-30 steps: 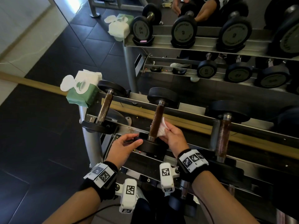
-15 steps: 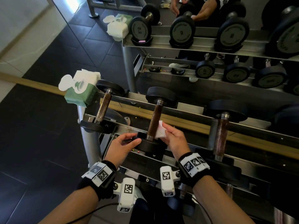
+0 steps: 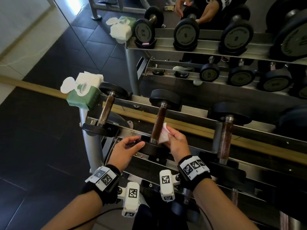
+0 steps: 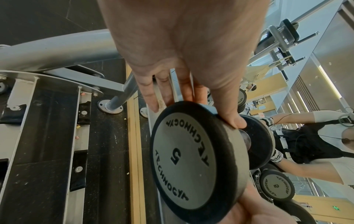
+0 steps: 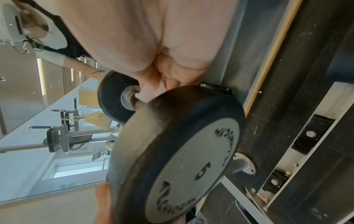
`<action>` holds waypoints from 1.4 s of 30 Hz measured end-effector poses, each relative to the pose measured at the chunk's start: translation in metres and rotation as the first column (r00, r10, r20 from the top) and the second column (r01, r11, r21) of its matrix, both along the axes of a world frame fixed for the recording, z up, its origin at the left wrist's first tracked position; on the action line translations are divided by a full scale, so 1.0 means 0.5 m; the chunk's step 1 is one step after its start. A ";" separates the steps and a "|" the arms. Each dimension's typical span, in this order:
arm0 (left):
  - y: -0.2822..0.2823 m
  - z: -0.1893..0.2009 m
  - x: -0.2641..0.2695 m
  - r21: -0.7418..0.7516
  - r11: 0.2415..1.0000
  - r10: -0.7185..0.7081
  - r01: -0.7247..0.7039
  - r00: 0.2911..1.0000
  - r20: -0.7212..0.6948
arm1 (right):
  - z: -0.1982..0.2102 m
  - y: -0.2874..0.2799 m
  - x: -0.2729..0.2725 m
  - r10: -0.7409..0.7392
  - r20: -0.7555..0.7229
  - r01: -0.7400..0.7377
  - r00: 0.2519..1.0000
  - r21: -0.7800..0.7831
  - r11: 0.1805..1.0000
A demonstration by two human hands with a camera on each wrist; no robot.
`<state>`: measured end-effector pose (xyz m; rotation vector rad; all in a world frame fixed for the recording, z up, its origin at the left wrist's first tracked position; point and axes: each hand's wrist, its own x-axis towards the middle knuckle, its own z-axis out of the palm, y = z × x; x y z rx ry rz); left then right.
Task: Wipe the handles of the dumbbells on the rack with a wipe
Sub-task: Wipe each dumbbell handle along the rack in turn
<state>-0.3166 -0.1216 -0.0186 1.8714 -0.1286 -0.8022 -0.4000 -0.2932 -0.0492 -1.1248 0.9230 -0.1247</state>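
The middle dumbbell (image 3: 153, 147) lies across the rack rails (image 3: 191, 112), its brown handle (image 3: 159, 120) pointing away from me. My left hand (image 3: 132, 143) grips its near black head, marked 5 (image 4: 189, 159), with the thumb (image 4: 229, 115) on the rim and the fingers behind. My right hand (image 3: 172, 136) pinches a white wipe (image 3: 163, 135) and presses it against the right side of the handle, close to the near head. In the right wrist view the wipe (image 5: 148, 94) sits against the handle just behind the head (image 5: 182, 151).
A green pack of wipes (image 3: 83, 95) stands open on the rack's left end. One dumbbell (image 3: 106, 112) lies to the left and another (image 3: 225, 140) to the right. A mirror behind repeats the rack. The rack's grey post (image 3: 90, 146) stands at the left.
My right hand has slid the wipe a little down the handle toward the near head. My left hand keeps the same hold on the head.
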 end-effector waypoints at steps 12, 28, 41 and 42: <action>0.000 -0.010 0.003 -0.016 0.999 0.028 -0.029 0.999 -0.022 | 0.015 -0.002 0.010 0.133 -0.039 -0.138 0.990 -0.200 0.970; 0.010 -0.041 0.009 -0.061 0.998 0.007 -0.011 0.999 -0.052 | 0.037 0.014 0.020 0.103 -0.049 -0.109 0.993 -0.137 0.985; 0.013 -0.073 0.007 -0.135 0.990 0.023 -0.028 0.999 -0.040 | 0.202 -0.105 0.073 0.519 -0.164 -0.520 0.839 -0.522 0.676; 0.013 -0.072 0.006 -0.138 0.990 0.024 -0.029 0.999 -0.042 | 0.214 -0.117 0.094 0.558 -0.215 -0.559 0.801 -0.600 0.572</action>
